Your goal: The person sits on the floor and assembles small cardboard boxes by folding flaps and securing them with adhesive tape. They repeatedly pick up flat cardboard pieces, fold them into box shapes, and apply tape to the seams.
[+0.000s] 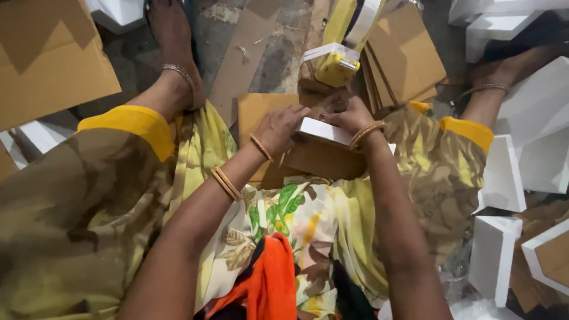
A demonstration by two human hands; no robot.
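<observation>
I sit on the floor with my legs spread, looking down at my lap. My left hand (280,127) and my right hand (347,114) both grip a small white box piece (323,131) set against a brown cardboard sheet (323,160) between my knees. The fingers of both hands press along the top edge of the white piece. Gold bangles ring both wrists. Just beyond my hands stands a yellow tape dispenser (333,66) with white tape.
A stack of brown cardboard sheets (403,53) lies behind the dispenser. A large cardboard sheet (47,59) lies at far left. Several white box shapes (504,178) pile up on the right. My bare feet (175,41) rest on the grey floor.
</observation>
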